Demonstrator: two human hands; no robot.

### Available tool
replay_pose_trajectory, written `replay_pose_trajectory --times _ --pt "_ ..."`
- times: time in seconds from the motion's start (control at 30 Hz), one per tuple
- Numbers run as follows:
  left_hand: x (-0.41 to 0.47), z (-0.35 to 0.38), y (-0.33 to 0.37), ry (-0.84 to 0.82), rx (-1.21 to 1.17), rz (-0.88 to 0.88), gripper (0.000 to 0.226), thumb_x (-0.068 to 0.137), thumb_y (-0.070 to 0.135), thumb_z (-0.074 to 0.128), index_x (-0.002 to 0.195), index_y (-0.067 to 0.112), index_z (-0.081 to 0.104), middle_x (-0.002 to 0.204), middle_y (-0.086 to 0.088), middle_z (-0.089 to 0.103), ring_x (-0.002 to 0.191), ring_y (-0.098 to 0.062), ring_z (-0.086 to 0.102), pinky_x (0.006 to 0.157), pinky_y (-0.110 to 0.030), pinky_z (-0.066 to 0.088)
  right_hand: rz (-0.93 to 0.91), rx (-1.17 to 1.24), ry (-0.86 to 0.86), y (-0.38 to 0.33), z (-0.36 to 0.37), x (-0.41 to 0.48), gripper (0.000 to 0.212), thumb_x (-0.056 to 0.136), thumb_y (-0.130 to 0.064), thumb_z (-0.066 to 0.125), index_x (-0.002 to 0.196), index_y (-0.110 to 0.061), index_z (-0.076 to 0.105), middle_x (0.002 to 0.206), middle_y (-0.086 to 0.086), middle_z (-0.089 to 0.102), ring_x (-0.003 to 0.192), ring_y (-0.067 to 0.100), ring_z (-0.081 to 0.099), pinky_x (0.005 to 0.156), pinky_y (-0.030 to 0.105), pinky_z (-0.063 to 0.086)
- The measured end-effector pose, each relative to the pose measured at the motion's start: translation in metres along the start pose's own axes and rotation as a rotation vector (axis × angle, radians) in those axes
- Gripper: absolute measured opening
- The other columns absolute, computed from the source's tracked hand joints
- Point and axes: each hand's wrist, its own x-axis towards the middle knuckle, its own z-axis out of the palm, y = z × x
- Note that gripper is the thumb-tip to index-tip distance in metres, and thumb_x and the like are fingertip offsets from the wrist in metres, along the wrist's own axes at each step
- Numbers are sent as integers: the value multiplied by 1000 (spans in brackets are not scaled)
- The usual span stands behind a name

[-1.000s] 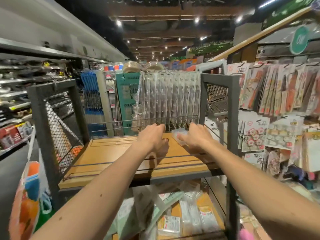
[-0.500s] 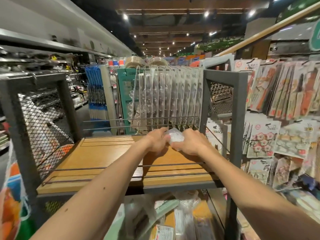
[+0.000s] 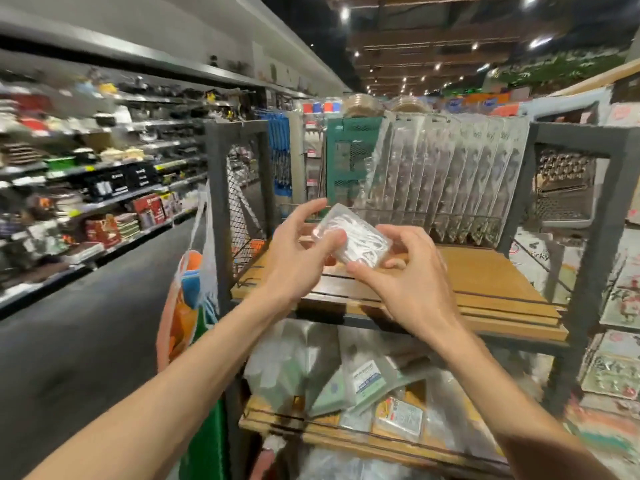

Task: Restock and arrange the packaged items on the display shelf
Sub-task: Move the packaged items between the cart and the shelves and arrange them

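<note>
A small clear plastic packet [image 3: 353, 237] with white contents is held in the air above the wooden top shelf [image 3: 485, 271] of a grey metal display rack [image 3: 602, 216]. My left hand [image 3: 298, 251] grips its left end with thumb on top. My right hand [image 3: 401, 271] pinches its right and lower edge. A row of tall clear packets [image 3: 446, 178] stands upright behind a wire rail at the shelf's back. The lower shelf [image 3: 277, 424] holds a loose pile of packaged items [image 3: 367, 379].
A plastic bag [image 3: 190, 289] with orange and blue print hangs at the rack's left side. The dark aisle floor [image 3: 86, 341] runs on the left beside long store shelves [image 3: 86, 174]. Hanging packets and cards [image 3: 620, 341] fill the display on the right.
Both hands lifted the small clear packet off the top shelf and drew it toward me. The view has swung left and down, showing more of the aisle and lower shelf.
</note>
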Motion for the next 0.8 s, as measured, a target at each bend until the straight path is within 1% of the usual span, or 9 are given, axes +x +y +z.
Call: replay_pose_trajectory --times 0.13,0.27,0.37,0.43,0.5,0.57,0.63,0.7,0.8 --pt "-74 -99 -14 111 2 -52 36 85 19 72 113 40 63 102 27 65 94 13 60 81 -25 54 -166 118 -151 -51 68 -55 54 70 -30 84 118 -25 59 110 -9 50 97 -4 51 82 6 41" --pt "-169 -186 -58 266 61 -214 36 82 5 73 106 30 62 95 0 70 77 -8 66 63 -20 52 -160 160 -423 -65 164 -132 59 72 -31 81 125 -20 56 113 -8 51 107 6 51 93 20 42" --pt "-273 -247 -123 408 174 -478 37 69 26 75 101 37 61 97 0 69 79 -17 65 63 -31 53 -117 215 -679 -65 245 -232 56 74 -27 79 121 -29 49 111 -8 50 106 13 56 90 35 50" --pt "-346 -264 -168 513 196 -644 40 68 22 77 102 32 60 93 -1 66 78 -20 60 63 -28 51 -84 184 -828 -52 286 -304 48 75 -30 75 115 -26 50 107 -2 53 99 19 58 85 36 50" --pt "-427 -269 -203 616 172 -820 36 77 0 73 104 19 57 87 2 60 74 -19 56 60 -13 46 -125 69 -937 -35 326 -385 45 71 -36 72 109 -20 54 100 2 58 89 20 58 77 30 47" --pt "-507 -270 -229 711 144 -975 33 81 2 71 103 21 56 87 0 59 74 -19 56 58 -9 45 -123 -24 -1152 -26 353 -458 47 65 -31 79 103 -20 55 97 2 58 82 22 62 67 27 47" --pt "-571 -271 -252 719 157 -1141 35 82 16 71 112 26 56 92 -10 63 77 -22 57 61 -14 45 -167 -194 -1430 -36 364 -505 46 77 -30 74 115 -15 55 113 7 56 99 28 60 77 30 44" --pt "-608 -271 -265 693 134 -1272 41 90 10 62 129 10 49 108 -21 61 79 -20 53 61 -13 42 -211 -332 -1600 -38 369 -535 51 87 -31 63 131 -14 45 129 7 47 113 29 54 85 36 42" --pt "-647 -270 -278 482 182 -1446 52 97 15 44 146 21 28 116 -3 56 89 -17 54 73 -25 49 -214 -485 -1721 -45 382 -568 61 91 -24 60 143 -11 30 137 10 42 117 33 54 91 39 45"
